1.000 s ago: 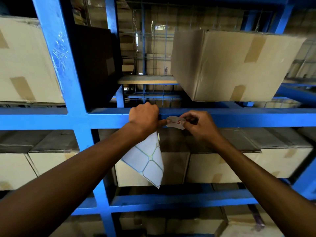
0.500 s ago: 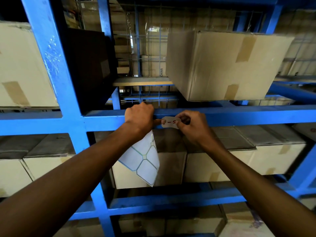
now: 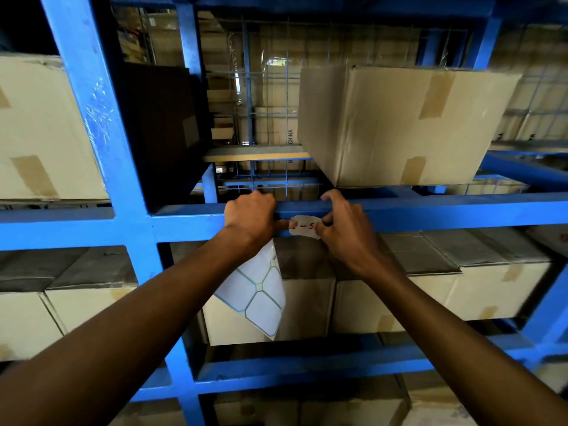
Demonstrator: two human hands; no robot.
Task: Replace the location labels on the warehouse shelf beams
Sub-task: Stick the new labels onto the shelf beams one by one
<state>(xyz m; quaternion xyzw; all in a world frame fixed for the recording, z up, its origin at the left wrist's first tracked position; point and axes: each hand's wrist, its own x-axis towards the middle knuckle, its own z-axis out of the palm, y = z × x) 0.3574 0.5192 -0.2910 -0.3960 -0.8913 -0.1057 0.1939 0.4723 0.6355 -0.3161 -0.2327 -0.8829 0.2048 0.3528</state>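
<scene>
Blue warehouse racking: both thumbs press a handwritten label flat onto the beam; left hand also clutches the sticker sheet, right hand pinching the label's edge.

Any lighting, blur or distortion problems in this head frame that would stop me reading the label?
Head view: wide-angle bending bows the blue beam; the label is sharp but partly covered by the left hand and right hand; the upper left corner is near black; boxes at right smear slightly.
</scene>
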